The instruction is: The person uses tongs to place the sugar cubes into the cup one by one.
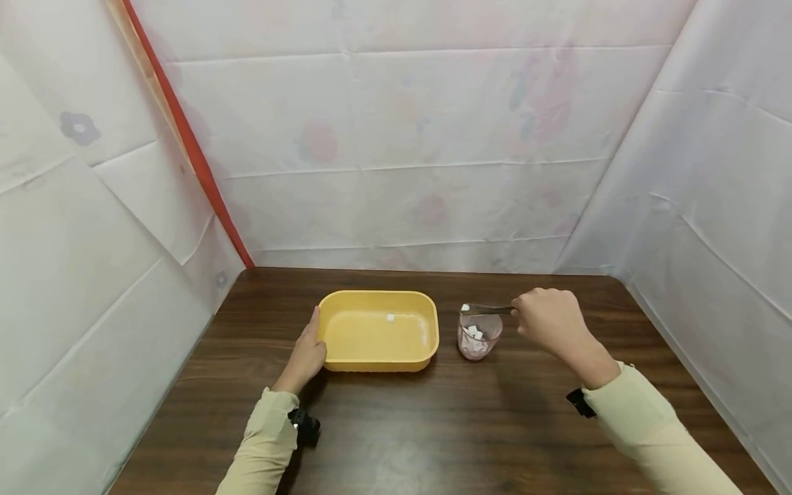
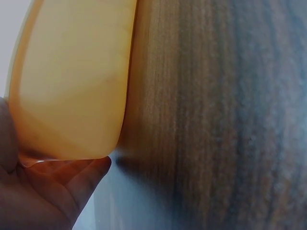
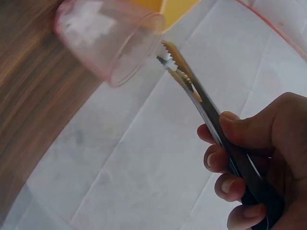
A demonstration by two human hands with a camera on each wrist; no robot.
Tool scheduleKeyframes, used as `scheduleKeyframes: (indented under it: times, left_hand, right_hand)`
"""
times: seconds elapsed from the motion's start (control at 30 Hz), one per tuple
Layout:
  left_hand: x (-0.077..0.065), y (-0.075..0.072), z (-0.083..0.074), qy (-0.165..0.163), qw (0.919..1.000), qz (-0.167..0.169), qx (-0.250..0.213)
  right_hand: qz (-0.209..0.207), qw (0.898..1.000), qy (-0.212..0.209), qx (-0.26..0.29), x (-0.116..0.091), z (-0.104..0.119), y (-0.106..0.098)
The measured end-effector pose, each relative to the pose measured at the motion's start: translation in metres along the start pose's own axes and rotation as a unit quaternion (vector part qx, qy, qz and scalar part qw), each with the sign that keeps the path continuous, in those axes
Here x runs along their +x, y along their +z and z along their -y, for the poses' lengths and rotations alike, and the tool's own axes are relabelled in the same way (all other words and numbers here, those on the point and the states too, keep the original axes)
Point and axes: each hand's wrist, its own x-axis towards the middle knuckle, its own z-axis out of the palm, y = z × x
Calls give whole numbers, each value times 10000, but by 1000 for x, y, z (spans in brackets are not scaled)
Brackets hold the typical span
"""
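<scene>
My right hand (image 1: 551, 320) grips metal tongs (image 1: 489, 309), with the thumb on one arm and the fingers curled round the other. Their toothed tips pinch a small white cube (image 3: 168, 61) close over the mouth of a clear pinkish cup (image 1: 479, 340). Several white cubes (image 1: 475, 333) lie inside that cup. On the left, my left hand (image 1: 306, 354) holds a yellow rectangular tub (image 1: 380, 367) by its left side, thumb at the rim and fingers against the outer wall. One white cube (image 1: 390, 317) lies in the tub, near its far side.
Everything stands on a dark wood-grain table (image 1: 396, 440). White patterned sheets (image 1: 396, 137) enclose it at the back and both sides. A red strip (image 1: 192, 144) runs down the back left corner. The cup stands just right of the tub.
</scene>
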Motion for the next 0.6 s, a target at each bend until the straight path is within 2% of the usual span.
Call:
scheduleKeyframes:
  times: [0.2,0.4,0.6]
  left_hand:
    - [1,-2,0,-9,10000,-11,27]
    - [2,-1,-2,-34,10000,-27,5]
    - [2,0,-1,-72,9999,-107,-58]
  right_hand:
    - [-104,9988,-400,-280,-3,-5,2]
    - [-447,9916,-1016,-659,1,-1,8]
    - [-569,9864,-1265,-882,10,6,12]
